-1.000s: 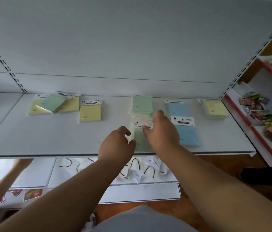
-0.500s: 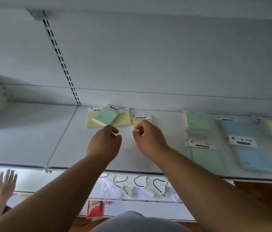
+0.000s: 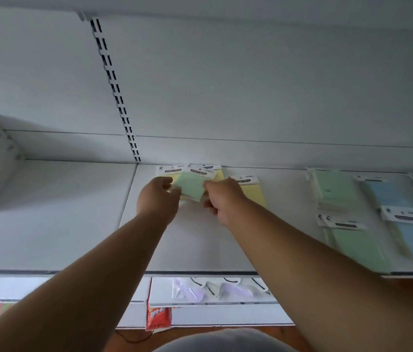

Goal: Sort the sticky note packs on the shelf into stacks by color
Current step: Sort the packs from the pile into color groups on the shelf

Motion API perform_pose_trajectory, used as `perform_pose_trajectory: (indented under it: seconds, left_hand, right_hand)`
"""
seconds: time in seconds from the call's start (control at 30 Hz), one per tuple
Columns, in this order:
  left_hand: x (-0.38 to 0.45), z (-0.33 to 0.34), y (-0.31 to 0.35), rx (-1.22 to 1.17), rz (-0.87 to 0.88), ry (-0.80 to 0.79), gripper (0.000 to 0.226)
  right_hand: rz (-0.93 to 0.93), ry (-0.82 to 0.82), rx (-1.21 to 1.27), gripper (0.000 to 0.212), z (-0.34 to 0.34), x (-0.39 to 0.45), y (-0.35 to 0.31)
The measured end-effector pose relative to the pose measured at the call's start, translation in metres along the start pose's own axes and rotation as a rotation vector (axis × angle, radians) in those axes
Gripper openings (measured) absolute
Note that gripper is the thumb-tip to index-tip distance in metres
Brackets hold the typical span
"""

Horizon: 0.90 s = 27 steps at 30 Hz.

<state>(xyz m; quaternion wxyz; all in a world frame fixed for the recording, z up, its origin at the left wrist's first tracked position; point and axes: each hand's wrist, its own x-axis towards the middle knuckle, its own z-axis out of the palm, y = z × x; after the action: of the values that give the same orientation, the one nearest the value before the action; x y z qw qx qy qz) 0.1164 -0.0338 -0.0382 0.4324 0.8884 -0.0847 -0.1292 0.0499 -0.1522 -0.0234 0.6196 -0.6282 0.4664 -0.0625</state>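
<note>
Shelf (image 3: pixel 200 245): 2 hands (image 3: pixel 158 199) pinch 1 green pack (image 3: pixel 190 186); 3 yellow packs (image 3: pixel 252 193) beneath.

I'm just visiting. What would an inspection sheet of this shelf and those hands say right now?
Surface: white shelf, mostly bare near its front edge.
Job's things: green pack lying over yellow packs; green stack and blue packs to the right.
Clutter: nothing seen.
Hands: left hand and right hand both pinch the green pack.
Cables: nothing seen.
Surroundings: lower shelf with bagged goods; red packet.
</note>
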Motion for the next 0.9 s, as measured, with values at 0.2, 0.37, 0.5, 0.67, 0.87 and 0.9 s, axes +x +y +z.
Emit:
perform_pose_trajectory:
  seconds: [0.2,0.37,0.5,0.67,0.87,0.9]
  left_hand:
    - [-0.033,0.006,0.004,-0.516,-0.229,-0.244,0.032]
    - [-0.073,0.036,0.023,-0.535,-0.19,-0.341,0.029]
    - [-0.114,0.064,0.048,-0.386,-0.029,-0.444,0.028]
    - [-0.168,0.119,0.085,-0.202,0.134,-0.504,0.027]
    - [-0.212,0.179,0.109,0.016,0.216,-0.395,0.026]
    - [-0.217,0.184,0.109,0.054,0.224,-0.363,0.027]
  right_hand:
    - [-0.052,0.071,0.068,0.022,-0.031,-0.006,0.017]
    - [-0.186,0.167,-0.063,0.018,-0.087,-0.021,0.03]
    - [-0.204,0.244,-0.033,0.024,-0.155,-0.037,0.049]
    - [-0.312,0.406,-0.386,0.018,-0.243,-0.055,0.067]
    - [-0.331,0.435,-0.726,0.033,-0.305,-0.051,0.089]
    - [-0.35,0.416,-0.763,0.033,-0.308,-0.048,0.094]
